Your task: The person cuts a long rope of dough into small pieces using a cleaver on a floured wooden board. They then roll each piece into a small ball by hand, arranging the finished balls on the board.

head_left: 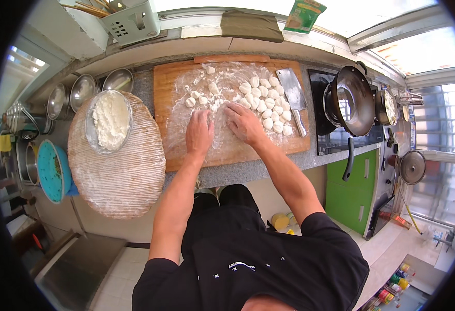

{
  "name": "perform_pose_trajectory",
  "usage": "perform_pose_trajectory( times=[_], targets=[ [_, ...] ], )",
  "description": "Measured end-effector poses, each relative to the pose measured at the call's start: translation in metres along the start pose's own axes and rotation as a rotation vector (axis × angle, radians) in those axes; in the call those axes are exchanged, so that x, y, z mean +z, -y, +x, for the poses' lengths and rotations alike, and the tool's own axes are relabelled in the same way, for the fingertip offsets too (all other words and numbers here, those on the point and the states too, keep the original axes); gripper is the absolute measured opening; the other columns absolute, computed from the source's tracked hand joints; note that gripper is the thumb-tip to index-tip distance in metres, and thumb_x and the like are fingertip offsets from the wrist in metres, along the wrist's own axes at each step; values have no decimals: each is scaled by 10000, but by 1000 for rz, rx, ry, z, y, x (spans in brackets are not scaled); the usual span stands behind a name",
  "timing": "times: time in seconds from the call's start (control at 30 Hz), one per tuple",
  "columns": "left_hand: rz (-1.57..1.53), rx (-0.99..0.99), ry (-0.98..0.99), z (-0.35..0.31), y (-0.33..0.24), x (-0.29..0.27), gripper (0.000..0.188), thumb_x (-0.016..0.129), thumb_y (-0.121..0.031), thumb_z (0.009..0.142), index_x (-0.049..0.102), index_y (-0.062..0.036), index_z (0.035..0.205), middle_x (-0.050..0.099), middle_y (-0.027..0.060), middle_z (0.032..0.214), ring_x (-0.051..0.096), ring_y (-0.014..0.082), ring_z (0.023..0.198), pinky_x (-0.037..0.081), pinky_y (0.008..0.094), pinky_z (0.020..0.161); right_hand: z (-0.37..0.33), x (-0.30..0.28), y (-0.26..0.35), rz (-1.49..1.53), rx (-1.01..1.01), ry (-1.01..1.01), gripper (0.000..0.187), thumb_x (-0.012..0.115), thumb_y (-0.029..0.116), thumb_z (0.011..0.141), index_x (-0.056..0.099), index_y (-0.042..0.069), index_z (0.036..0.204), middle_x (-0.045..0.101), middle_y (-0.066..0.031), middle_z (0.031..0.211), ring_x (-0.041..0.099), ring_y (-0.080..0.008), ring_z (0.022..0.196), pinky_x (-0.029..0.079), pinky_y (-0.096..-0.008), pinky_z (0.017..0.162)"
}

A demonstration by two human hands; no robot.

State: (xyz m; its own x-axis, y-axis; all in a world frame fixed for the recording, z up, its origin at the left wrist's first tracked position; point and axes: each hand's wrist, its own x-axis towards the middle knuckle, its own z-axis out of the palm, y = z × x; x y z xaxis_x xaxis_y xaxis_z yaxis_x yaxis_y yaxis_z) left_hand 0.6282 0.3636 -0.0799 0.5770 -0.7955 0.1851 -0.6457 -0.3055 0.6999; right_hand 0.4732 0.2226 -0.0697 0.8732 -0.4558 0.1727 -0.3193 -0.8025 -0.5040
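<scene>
A large wooden board [166, 150], dusted with flour, lies on the counter under both my hands. My left hand [200, 133] rests low over it with fingers stretched forward, near a few small dough pieces [202, 100]. Beside it my right hand [244, 123] reaches inward with its fingers extended toward the floury middle; its palm side is hidden. Just right of that hand sits a cluster of several white dough pieces [269, 103]. A cleaver [293, 90] lies along the board's right side, handle toward me. Two more dough pieces [211, 70] lie farther back.
Left stands a round ridged board [116, 179] bearing a bowl of flour [111, 122]. Metal bowls [84, 92] and a blue basin [53, 171] are beyond it. On the right, a wok [353, 101] sits on the black stove [325, 142], its handle jutting toward me.
</scene>
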Motion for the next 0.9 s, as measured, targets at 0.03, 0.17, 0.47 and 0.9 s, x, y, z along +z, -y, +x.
perform_pose_trajectory(
  times=[0.03,0.17,0.47,0.9],
  targets=[
    [3,15,-47,6,-5,4,265,740,-100,929,706,-48,1186,691,142,1241,647,366,1145,509,476,1009,0,1,3,56,25,-54,378,700,108,949,700,40,1321,645,-167,1442,631,-390,1291,530,-445,1079],
    [12,3,62,21,8,15,314,746,-93,943,718,-53,1254,682,136,1267,649,371,1192,533,465,986,2,14,11,173,90,-264,253,716,64,916,770,21,1160,734,-178,1249,711,-388,1118,584,-450,961],
    [-177,-15,324,-20,0,-10,352,708,-167,984,695,-26,1306,705,191,1197,677,393,1139,541,467,982,2,26,27,278,248,-300,254,694,82,962,762,50,1204,732,-172,1256,700,-384,1156,577,-432,974],
    [-74,-358,-59,-19,39,-30,318,495,-160,1098,644,10,1323,697,234,1307,653,429,1218,521,482,1031,42,68,72,-255,232,49,901,489,607,1048,304,-21,1668,285,-216,1750,270,-365,1621,180,-550,1326]
  ],
)
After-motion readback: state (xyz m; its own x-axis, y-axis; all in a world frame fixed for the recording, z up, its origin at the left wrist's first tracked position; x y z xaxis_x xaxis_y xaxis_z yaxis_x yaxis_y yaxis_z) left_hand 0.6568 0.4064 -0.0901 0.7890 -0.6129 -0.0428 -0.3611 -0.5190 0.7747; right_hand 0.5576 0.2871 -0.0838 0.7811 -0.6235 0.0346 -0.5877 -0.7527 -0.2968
